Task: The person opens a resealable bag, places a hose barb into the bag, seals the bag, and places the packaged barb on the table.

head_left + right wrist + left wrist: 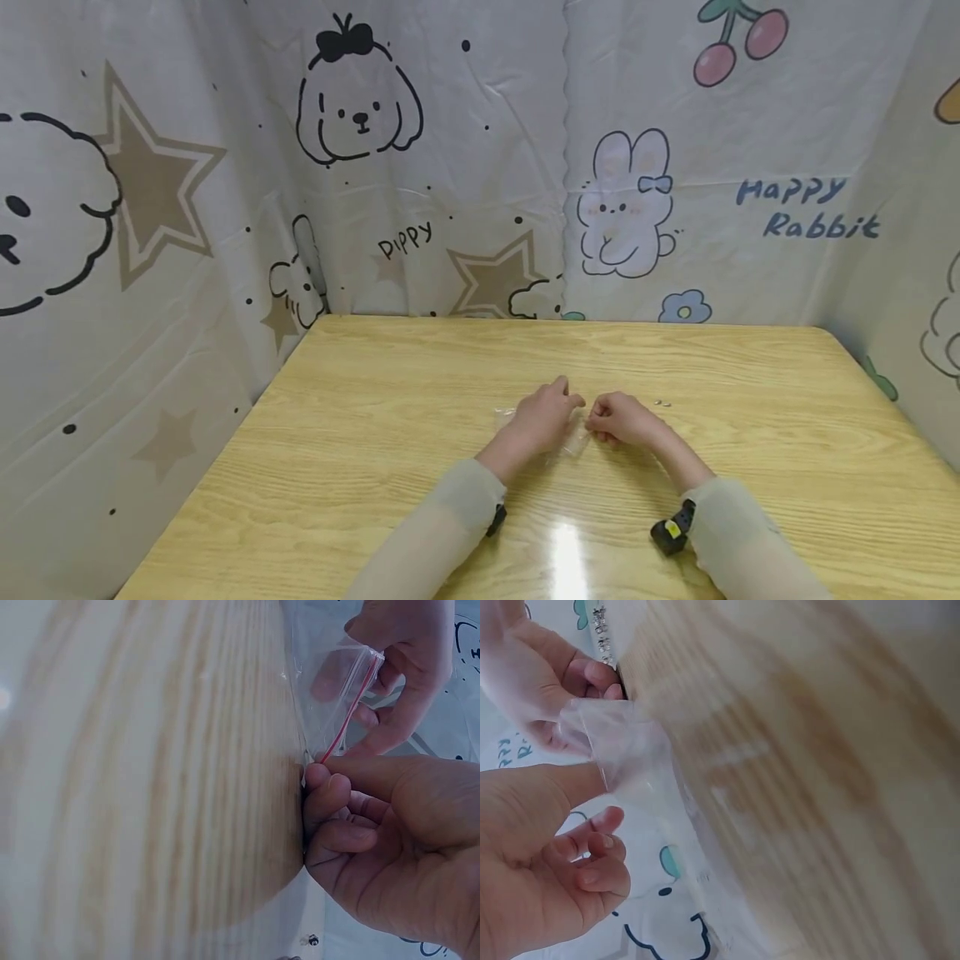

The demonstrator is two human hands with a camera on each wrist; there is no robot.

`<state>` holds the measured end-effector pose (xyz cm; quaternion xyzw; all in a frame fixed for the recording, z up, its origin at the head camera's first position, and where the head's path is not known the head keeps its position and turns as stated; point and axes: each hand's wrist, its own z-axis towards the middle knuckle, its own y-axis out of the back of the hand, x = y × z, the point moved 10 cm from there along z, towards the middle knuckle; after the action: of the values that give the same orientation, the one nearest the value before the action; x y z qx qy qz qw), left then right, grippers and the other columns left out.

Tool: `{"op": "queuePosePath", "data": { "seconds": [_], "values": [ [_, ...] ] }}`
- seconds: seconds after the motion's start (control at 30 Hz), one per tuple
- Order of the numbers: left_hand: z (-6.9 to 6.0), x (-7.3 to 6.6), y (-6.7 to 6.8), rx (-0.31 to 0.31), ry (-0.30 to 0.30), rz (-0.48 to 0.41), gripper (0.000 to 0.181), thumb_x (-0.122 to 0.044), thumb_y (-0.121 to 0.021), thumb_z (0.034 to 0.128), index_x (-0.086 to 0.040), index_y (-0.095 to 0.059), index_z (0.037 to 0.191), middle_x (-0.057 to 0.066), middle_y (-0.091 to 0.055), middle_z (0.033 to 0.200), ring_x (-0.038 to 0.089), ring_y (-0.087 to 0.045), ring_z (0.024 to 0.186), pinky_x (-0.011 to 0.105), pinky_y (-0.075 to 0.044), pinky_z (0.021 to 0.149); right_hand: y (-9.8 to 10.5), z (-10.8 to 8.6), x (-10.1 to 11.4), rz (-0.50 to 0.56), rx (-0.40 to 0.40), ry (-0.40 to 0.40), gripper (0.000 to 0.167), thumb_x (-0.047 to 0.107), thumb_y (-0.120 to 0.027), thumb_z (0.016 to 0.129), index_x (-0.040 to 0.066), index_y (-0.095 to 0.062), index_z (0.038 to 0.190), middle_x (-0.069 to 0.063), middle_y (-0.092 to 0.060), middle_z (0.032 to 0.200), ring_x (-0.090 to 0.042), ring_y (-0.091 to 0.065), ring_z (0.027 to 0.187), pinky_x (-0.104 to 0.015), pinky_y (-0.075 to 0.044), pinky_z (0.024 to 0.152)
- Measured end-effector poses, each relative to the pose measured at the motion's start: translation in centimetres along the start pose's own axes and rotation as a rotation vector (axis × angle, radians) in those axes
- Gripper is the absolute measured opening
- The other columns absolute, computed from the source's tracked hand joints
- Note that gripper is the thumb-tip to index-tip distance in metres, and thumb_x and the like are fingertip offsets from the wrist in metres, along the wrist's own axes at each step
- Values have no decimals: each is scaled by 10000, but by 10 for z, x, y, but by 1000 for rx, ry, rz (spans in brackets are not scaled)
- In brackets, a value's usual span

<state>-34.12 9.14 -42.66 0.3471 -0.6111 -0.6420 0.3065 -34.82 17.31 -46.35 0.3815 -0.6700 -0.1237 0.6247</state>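
Observation:
A clear plastic zip bag (576,442) with a red line along its mouth (351,712) lies between the hands, low over the table. My right hand (618,419) pinches one end of the red-lined edge between thumb and forefinger, its other fingers curled beneath. At the other side of the bag is my left hand (543,417). In the left wrist view its thumb (577,782) reaches behind or into the plastic; I cannot tell which. The left fingers (604,876) are loosely bent, apart from the film. Two tiny silvery pieces (662,404) sit just right of the right hand.
The wood-grain table (360,400) stretches around both hands. Printed curtains (480,158) hang behind its far edge and at the sides. Each cuff carries a small black wrist camera (670,533). Light glares off the table's near part.

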Motion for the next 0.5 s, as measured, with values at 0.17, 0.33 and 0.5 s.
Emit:
{"op": "queuePosePath", "data": {
  "seconds": [0.17, 0.33, 0.5],
  "values": [
    [-2, 2, -1, 2, -14, -7, 378, -70, -564, 976, -247, -623, 1304, 9, -536, 1125, 118, -554, 892, 187, -446, 584, -2, -2, 1, 1, 3, -11, 182, 84, -558, 982, 9, -576, 817, -27, -554, 662, -111, -489, 549, -256, -424, 552],
    [-3, 6, 0, 13, -29, -88, 450, 33, -582, 936, -230, -621, 1299, 21, -520, 1125, 103, -512, 849, 168, -400, 557, -1, -2, 1, -6, -4, -22, 179, 93, -565, 980, 14, -574, 819, -28, -552, 658, -116, -486, 547, -261, -415, 552],
    [-3, 9, -1, 7, -47, -122, 448, 69, -551, 934, -227, -650, 1255, 19, -494, 1068, 100, -469, 808, 170, -376, 550, -1, -2, 0, -15, -7, -33, 181, 102, -571, 979, 18, -577, 818, -24, -549, 656, -114, -484, 546, -256, -405, 549]
  ]
}}
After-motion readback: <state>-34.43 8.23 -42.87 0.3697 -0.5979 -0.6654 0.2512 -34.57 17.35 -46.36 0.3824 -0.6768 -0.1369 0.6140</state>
